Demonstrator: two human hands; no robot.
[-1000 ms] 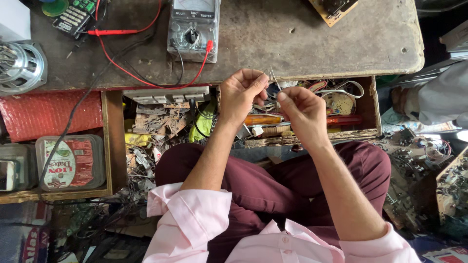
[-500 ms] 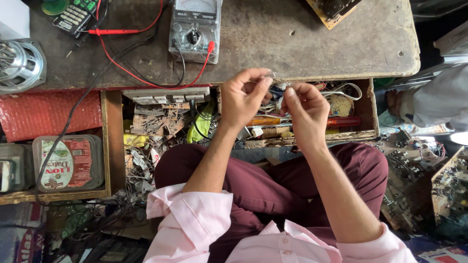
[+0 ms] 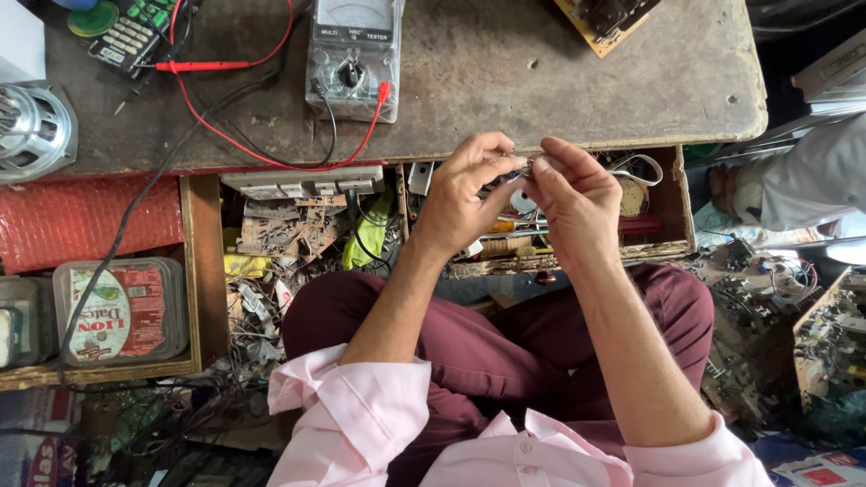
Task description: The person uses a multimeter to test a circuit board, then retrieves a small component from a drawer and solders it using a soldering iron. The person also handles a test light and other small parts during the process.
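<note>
Above cluttered drawer [image 3: 663,245], small dark part [image 3: 516,174] pinched between left hand [image 3: 460,198] and right hand [image 3: 577,198].

left hand [image 3: 465,194] and right hand [image 3: 577,203] drawn closer together, fingers now meeting on small dark part [image 3: 507,180], raised nearer table edge [image 3: 631,142]

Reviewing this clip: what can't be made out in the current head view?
- Small dark part pinched between left hand and right hand: fingers cover it, too small to identify.
- Open drawer contents: partly behind both hands.
- Metal speaker: cut by left edge.
- Circuit board: cut by top edge.
</note>
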